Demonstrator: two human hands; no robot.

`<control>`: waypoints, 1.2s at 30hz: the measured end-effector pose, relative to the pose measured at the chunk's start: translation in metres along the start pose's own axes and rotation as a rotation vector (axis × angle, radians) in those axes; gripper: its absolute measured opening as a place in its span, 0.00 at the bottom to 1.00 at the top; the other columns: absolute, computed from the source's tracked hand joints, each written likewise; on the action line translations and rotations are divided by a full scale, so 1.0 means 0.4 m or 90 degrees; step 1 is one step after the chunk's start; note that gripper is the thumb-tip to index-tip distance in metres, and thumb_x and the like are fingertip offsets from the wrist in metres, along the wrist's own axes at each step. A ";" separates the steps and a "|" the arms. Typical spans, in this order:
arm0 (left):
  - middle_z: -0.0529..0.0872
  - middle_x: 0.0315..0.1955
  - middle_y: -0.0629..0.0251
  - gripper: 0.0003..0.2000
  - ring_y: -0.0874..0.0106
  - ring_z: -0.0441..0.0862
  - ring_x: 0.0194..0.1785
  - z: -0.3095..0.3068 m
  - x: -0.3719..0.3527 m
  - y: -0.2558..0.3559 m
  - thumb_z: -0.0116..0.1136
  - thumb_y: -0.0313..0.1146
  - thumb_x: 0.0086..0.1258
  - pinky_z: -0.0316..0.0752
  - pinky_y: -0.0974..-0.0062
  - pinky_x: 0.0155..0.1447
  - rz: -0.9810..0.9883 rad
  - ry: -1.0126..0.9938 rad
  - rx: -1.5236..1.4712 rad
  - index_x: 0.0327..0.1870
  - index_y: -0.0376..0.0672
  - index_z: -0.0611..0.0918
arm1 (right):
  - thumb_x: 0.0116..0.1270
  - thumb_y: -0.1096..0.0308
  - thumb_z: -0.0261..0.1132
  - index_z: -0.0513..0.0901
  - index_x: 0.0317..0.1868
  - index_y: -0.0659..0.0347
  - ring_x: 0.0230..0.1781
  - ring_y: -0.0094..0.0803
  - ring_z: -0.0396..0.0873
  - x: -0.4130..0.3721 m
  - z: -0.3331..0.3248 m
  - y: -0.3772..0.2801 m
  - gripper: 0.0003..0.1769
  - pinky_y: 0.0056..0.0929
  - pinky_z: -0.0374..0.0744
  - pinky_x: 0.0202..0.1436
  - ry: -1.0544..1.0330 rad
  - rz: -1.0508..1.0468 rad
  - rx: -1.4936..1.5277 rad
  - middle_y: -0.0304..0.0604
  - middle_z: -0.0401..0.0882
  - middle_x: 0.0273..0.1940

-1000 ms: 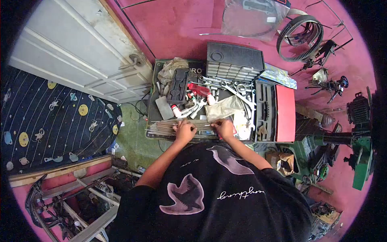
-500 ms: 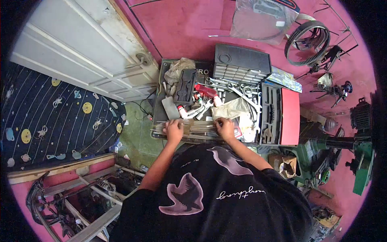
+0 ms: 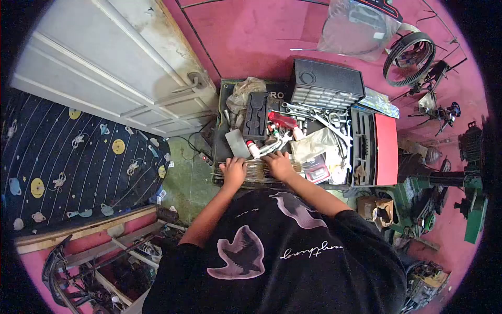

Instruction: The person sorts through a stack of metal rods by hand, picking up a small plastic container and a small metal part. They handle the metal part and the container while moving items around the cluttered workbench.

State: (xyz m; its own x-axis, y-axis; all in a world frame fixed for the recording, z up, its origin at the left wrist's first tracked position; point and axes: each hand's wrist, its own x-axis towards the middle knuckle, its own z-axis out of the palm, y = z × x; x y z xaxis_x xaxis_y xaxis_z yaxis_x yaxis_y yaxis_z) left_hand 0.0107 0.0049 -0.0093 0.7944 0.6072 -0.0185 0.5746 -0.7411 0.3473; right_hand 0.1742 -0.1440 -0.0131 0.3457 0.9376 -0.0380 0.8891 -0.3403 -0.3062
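A bundle of thin metal rods (image 3: 254, 171) lies crosswise along the front edge of the cluttered workbench. My left hand (image 3: 233, 170) rests on the bundle's left part, its fingers bent over the rods. Nearer the bundle's middle, my right hand (image 3: 278, 165) lies over the rods with its fingers spread. Just beyond the hands are a grey flat plate (image 3: 238, 144), a small white bottle with a red cap (image 3: 253, 148) and some metal sockets or fittings (image 3: 273, 146). To the right of my right hand sits a small red-edged packet (image 3: 317, 173).
Behind are a black tool tray (image 3: 256, 114), a drawer cabinet (image 3: 328, 83), wrenches (image 3: 334, 128) and a crumpled plastic bag (image 3: 247, 92). An open case with a red lid (image 3: 386, 150) stands right. A white door (image 3: 130, 68) is at the left; green machinery (image 3: 473, 214) stands far right.
My right hand has moved left along the rods, closer to my left hand, and its fingers have spread. The camera view has shifted, so the bench appears further right.
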 end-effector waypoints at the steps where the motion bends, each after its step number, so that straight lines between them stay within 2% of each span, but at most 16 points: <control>1: 0.85 0.42 0.67 0.11 0.61 0.77 0.49 -0.004 0.004 -0.005 0.63 0.40 0.65 0.62 0.54 0.51 0.021 0.005 0.003 0.44 0.48 0.85 | 0.64 0.62 0.61 0.85 0.51 0.47 0.53 0.37 0.75 0.012 0.009 -0.007 0.16 0.46 0.68 0.53 0.000 0.004 0.000 0.38 0.83 0.49; 6: 0.85 0.40 0.67 0.05 0.63 0.77 0.50 -0.010 0.049 -0.022 0.64 0.37 0.61 0.61 0.54 0.52 0.078 -0.088 0.017 0.34 0.48 0.85 | 0.66 0.65 0.55 0.85 0.47 0.51 0.55 0.36 0.74 0.066 0.038 -0.033 0.14 0.46 0.68 0.56 -0.084 -0.018 -0.148 0.38 0.81 0.50; 8: 0.84 0.40 0.66 0.05 0.63 0.77 0.50 -0.006 0.057 -0.023 0.63 0.36 0.61 0.61 0.54 0.51 0.125 -0.060 0.040 0.34 0.48 0.85 | 0.66 0.65 0.56 0.85 0.45 0.52 0.55 0.36 0.75 0.083 0.033 -0.038 0.13 0.46 0.68 0.56 -0.108 -0.007 -0.170 0.39 0.81 0.50; 14: 0.83 0.38 0.67 0.06 0.65 0.75 0.49 -0.015 0.050 0.003 0.64 0.37 0.62 0.60 0.55 0.52 0.226 -0.002 0.042 0.37 0.52 0.87 | 0.66 0.64 0.56 0.85 0.46 0.54 0.54 0.35 0.75 0.071 0.010 -0.034 0.14 0.48 0.68 0.57 -0.057 -0.001 -0.164 0.38 0.83 0.46; 17: 0.82 0.39 0.70 0.07 0.66 0.74 0.49 -0.040 0.047 0.031 0.64 0.39 0.62 0.59 0.56 0.52 0.245 -0.009 0.001 0.39 0.53 0.87 | 0.64 0.63 0.60 0.84 0.41 0.55 0.52 0.37 0.76 0.028 -0.047 -0.040 0.10 0.45 0.70 0.53 0.048 -0.020 -0.115 0.38 0.82 0.45; 20: 0.82 0.39 0.72 0.09 0.68 0.74 0.50 -0.095 0.054 0.079 0.65 0.41 0.62 0.59 0.56 0.53 0.306 -0.008 -0.035 0.41 0.54 0.88 | 0.56 0.68 0.70 0.84 0.37 0.57 0.43 0.44 0.77 -0.022 -0.145 -0.033 0.08 0.41 0.75 0.48 0.151 -0.004 0.179 0.42 0.82 0.38; 23: 0.82 0.38 0.73 0.11 0.69 0.74 0.51 -0.207 0.042 0.172 0.65 0.43 0.62 0.59 0.57 0.53 0.371 0.000 -0.054 0.43 0.53 0.88 | 0.55 0.72 0.71 0.85 0.35 0.56 0.39 0.47 0.78 -0.097 -0.223 0.009 0.07 0.42 0.76 0.47 0.148 0.050 0.282 0.44 0.83 0.34; 25: 0.82 0.38 0.73 0.11 0.69 0.74 0.51 -0.244 0.034 0.215 0.64 0.41 0.62 0.59 0.56 0.54 0.403 -0.046 -0.065 0.43 0.51 0.88 | 0.53 0.73 0.73 0.86 0.35 0.58 0.37 0.45 0.79 -0.145 -0.285 0.011 0.08 0.40 0.77 0.44 0.166 0.052 0.275 0.44 0.84 0.32; 27: 0.82 0.38 0.73 0.09 0.69 0.74 0.51 -0.253 0.025 0.263 0.64 0.38 0.63 0.59 0.56 0.55 0.400 -0.067 -0.081 0.41 0.51 0.89 | 0.54 0.73 0.74 0.87 0.36 0.58 0.35 0.42 0.79 -0.182 -0.318 0.019 0.08 0.37 0.78 0.41 0.171 0.098 0.393 0.44 0.83 0.30; 28: 0.82 0.37 0.73 0.08 0.69 0.74 0.51 -0.248 0.022 0.284 0.63 0.37 0.62 0.59 0.56 0.54 0.402 -0.098 -0.083 0.39 0.52 0.89 | 0.56 0.74 0.75 0.86 0.38 0.60 0.31 0.31 0.78 -0.197 -0.320 0.030 0.09 0.30 0.76 0.37 0.191 0.071 0.400 0.38 0.81 0.27; 29: 0.82 0.36 0.73 0.07 0.68 0.74 0.51 -0.245 0.021 0.306 0.63 0.35 0.62 0.59 0.56 0.54 0.404 -0.128 -0.085 0.38 0.52 0.90 | 0.56 0.74 0.75 0.86 0.38 0.60 0.31 0.31 0.78 -0.208 -0.328 0.042 0.09 0.30 0.76 0.37 0.194 0.072 0.399 0.38 0.81 0.27; 31: 0.83 0.35 0.73 0.07 0.67 0.76 0.49 -0.227 0.028 0.340 0.63 0.32 0.60 0.60 0.57 0.53 0.409 -0.139 -0.087 0.35 0.52 0.90 | 0.59 0.74 0.74 0.86 0.39 0.62 0.28 0.21 0.75 -0.229 -0.369 0.056 0.08 0.24 0.73 0.34 0.075 0.211 0.739 0.32 0.79 0.26; 32: 0.83 0.34 0.73 0.07 0.67 0.76 0.48 -0.201 0.034 0.351 0.63 0.31 0.59 0.60 0.58 0.52 0.391 -0.168 -0.158 0.35 0.52 0.90 | 0.63 0.74 0.72 0.85 0.41 0.65 0.28 0.15 0.72 -0.243 -0.399 0.076 0.07 0.19 0.71 0.32 0.046 0.244 0.784 0.29 0.78 0.27; 33: 0.83 0.34 0.73 0.07 0.67 0.76 0.47 -0.181 0.038 0.367 0.63 0.31 0.59 0.60 0.59 0.52 0.373 -0.196 -0.228 0.36 0.52 0.90 | 0.63 0.74 0.72 0.85 0.41 0.65 0.28 0.15 0.72 -0.259 -0.381 0.111 0.07 0.19 0.71 0.32 0.049 0.248 0.783 0.29 0.78 0.27; 35: 0.83 0.34 0.72 0.07 0.66 0.77 0.45 -0.162 0.045 0.415 0.64 0.32 0.59 0.61 0.60 0.51 0.377 -0.179 -0.243 0.36 0.52 0.90 | 0.67 0.74 0.67 0.85 0.43 0.64 0.27 0.18 0.75 -0.289 -0.321 0.187 0.05 0.22 0.76 0.37 0.040 0.306 1.077 0.32 0.81 0.28; 36: 0.84 0.33 0.72 0.06 0.66 0.77 0.45 -0.153 0.045 0.438 0.65 0.33 0.58 0.61 0.60 0.50 0.360 -0.175 -0.262 0.36 0.52 0.90 | 0.71 0.74 0.63 0.84 0.45 0.65 0.27 0.21 0.77 -0.300 -0.335 0.182 0.06 0.24 0.77 0.36 0.117 0.317 1.288 0.37 0.84 0.30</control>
State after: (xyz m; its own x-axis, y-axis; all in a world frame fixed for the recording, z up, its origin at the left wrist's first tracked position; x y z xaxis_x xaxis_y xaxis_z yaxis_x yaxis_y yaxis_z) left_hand 0.1136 -0.0964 0.1087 0.9982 0.0319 0.0517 -0.0130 -0.7187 0.6952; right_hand 0.2374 -0.2910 0.0968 0.5286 0.7530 -0.3920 -0.7204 0.1537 -0.6763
